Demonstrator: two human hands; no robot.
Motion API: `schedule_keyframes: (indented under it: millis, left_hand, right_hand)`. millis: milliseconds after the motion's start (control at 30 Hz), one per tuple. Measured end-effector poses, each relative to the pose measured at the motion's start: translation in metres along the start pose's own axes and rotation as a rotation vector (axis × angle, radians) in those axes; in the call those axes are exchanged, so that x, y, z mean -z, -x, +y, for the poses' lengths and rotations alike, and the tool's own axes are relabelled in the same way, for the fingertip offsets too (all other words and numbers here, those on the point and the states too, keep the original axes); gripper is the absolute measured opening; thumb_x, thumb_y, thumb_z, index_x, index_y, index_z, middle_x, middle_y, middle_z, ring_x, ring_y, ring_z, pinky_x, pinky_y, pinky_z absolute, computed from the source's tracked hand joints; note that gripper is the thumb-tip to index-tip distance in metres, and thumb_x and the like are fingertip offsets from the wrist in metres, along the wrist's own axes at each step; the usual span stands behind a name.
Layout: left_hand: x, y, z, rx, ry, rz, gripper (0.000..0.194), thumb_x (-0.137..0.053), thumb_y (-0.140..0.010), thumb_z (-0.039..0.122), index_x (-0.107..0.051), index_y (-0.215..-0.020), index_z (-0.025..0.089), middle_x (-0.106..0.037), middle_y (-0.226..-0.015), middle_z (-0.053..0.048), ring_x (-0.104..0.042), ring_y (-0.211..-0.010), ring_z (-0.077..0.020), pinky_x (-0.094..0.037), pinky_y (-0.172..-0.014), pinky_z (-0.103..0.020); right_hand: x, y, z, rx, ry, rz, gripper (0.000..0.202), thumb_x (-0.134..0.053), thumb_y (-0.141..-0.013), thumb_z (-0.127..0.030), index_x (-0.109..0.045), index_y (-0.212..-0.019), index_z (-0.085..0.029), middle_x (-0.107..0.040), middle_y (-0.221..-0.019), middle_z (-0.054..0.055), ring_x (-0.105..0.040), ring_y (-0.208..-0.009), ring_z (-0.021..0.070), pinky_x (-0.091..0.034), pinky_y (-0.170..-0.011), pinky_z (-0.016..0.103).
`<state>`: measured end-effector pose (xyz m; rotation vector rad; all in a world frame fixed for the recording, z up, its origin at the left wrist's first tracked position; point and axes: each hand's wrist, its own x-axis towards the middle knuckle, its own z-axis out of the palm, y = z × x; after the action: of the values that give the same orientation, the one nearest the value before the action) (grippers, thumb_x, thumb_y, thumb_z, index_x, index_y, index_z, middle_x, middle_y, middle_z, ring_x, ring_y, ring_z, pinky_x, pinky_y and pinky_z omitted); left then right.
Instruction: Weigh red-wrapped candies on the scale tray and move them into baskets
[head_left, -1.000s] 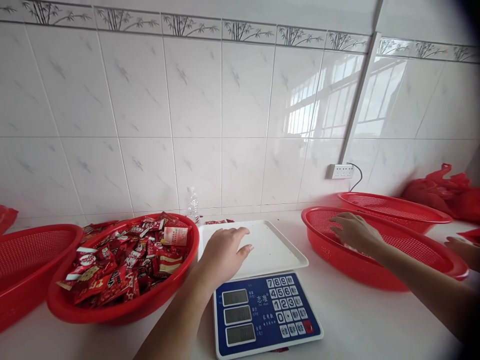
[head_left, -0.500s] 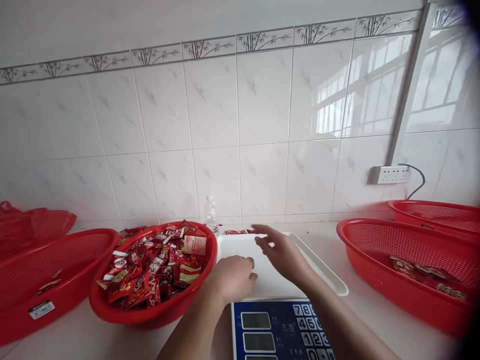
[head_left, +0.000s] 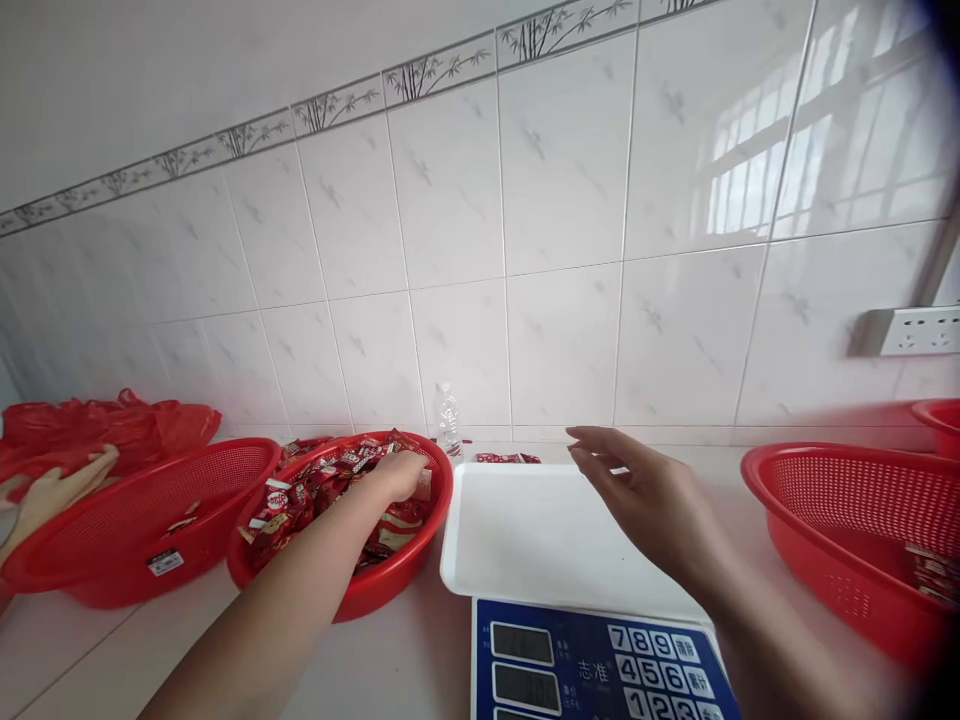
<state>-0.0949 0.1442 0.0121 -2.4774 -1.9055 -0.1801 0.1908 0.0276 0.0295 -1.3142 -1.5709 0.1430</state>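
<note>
My left hand [head_left: 402,474] reaches into a red plastic basket [head_left: 352,602] heaped with small red snack packets [head_left: 322,490]. Its fingers are hidden among the packets and behind the hand, so their grip does not show. Above the right part of the white scale tray [head_left: 525,530] hovers my right hand [head_left: 645,490], holding nothing, with thumb and fingers slightly apart. The blue keypad and display panel of the scale [head_left: 592,665] faces me in front of the tray.
A near-bare red basket [head_left: 142,570] stands to the left, where another person's hands [head_left: 67,490] touch red plastic bags [head_left: 150,430]. On the right is a red basket [head_left: 825,560] with a few packets. A clear bottle [head_left: 448,420] and a red packet [head_left: 508,458] lie behind the tray.
My left hand has moved from over the tray into the packet basket. My right hand stays above the tray. The view has turned left, bringing another person's hands into sight.
</note>
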Motion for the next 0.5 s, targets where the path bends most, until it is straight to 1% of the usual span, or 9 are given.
schedule_keyframes:
  millis: [67, 167, 233, 300, 367, 400, 433, 500]
  left_hand:
    - [0.005, 0.003, -0.006, 0.014, 0.021, 0.022, 0.026, -0.06, -0.069, 0.009, -0.068, -0.09, 0.021, -0.071, -0.101, -0.009, -0.065, -0.096, -0.0299, -0.047, -0.078, -0.033]
    - [0.028, 0.006, -0.005, -0.001, 0.177, 0.096, 0.018, -0.057, -0.076, 0.019, -0.066, -0.091, 0.02, -0.071, -0.096, -0.007, -0.065, -0.09, -0.0256, -0.047, -0.075, -0.03]
    - [0.044, 0.007, 0.004, -0.049, 0.377, 0.129, 0.021, -0.054, -0.079, 0.022, -0.064, -0.098, 0.018, -0.071, -0.096, -0.006, -0.066, -0.087, -0.0218, -0.048, -0.072, -0.027]
    - [0.053, 0.008, 0.017, -0.112, 0.6, 0.097, 0.034, -0.055, -0.081, 0.026, -0.057, -0.114, 0.017, -0.069, -0.1, -0.007, -0.066, -0.085, -0.019, -0.049, -0.069, -0.025]
    - [0.052, 0.011, 0.027, -0.118, 0.685, 0.038, 0.049, -0.056, -0.082, 0.031, -0.047, -0.129, 0.017, -0.068, -0.106, -0.009, -0.066, -0.086, -0.0184, -0.05, -0.068, -0.025]
    - [0.049, 0.013, 0.029, -0.092, 0.649, 0.005, 0.052, -0.056, -0.082, 0.032, -0.044, -0.132, 0.018, -0.067, -0.108, -0.01, -0.066, -0.087, -0.019, -0.05, -0.069, -0.025]
    - [0.044, 0.015, 0.029, -0.052, 0.56, -0.032, 0.051, -0.055, -0.083, 0.032, -0.045, -0.131, 0.018, -0.067, -0.109, -0.01, -0.066, -0.089, -0.0198, -0.05, -0.071, -0.026]
    - [0.032, 0.019, 0.021, 0.006, 0.371, -0.113, 0.045, -0.057, -0.08, 0.03, -0.053, -0.123, 0.018, -0.067, -0.111, -0.01, -0.065, -0.094, -0.0225, -0.05, -0.076, -0.029]
  right_hand:
    - [0.005, -0.002, 0.004, -0.013, 0.076, -0.02, 0.032, -0.049, -0.082, -0.045, -0.069, -0.102, -0.03, -0.073, -0.079, 0.005, -0.068, -0.065, 0.0234, -0.051, -0.053, 0.034]
    - [0.011, -0.002, 0.004, -0.013, 0.134, -0.069, 0.032, -0.049, -0.083, -0.044, -0.068, -0.104, -0.03, -0.073, -0.08, 0.004, -0.068, -0.067, 0.0231, -0.051, -0.054, 0.033]
    - [0.013, 0.0, 0.0, -0.005, 0.146, -0.112, 0.033, -0.047, -0.085, -0.044, -0.067, -0.107, -0.029, -0.074, -0.084, 0.004, -0.069, -0.069, 0.0221, -0.051, -0.056, 0.031]
    - [0.013, 0.003, -0.005, 0.002, 0.157, -0.16, 0.034, -0.045, -0.087, -0.044, -0.066, -0.109, -0.028, -0.074, -0.086, 0.004, -0.069, -0.071, 0.0212, -0.052, -0.058, 0.031]
    - [0.012, 0.005, -0.008, 0.016, 0.168, -0.194, 0.034, -0.044, -0.088, -0.043, -0.065, -0.11, -0.028, -0.074, -0.085, 0.003, -0.069, -0.071, 0.0208, -0.052, -0.06, 0.031]
    - [0.011, 0.006, -0.008, 0.024, 0.173, -0.211, 0.034, -0.044, -0.088, -0.043, -0.065, -0.111, -0.028, -0.074, -0.085, 0.003, -0.069, -0.072, 0.0209, -0.052, -0.061, 0.031]
    - [0.01, 0.006, -0.008, 0.033, 0.179, -0.229, 0.034, -0.044, -0.088, -0.042, -0.064, -0.112, -0.028, -0.074, -0.087, 0.003, -0.069, -0.074, 0.0211, -0.053, -0.063, 0.032]
    - [0.007, 0.007, -0.007, 0.051, 0.189, -0.277, 0.035, -0.043, -0.089, -0.042, -0.062, -0.115, -0.029, -0.074, -0.092, 0.002, -0.069, -0.078, 0.0214, -0.053, -0.067, 0.033]
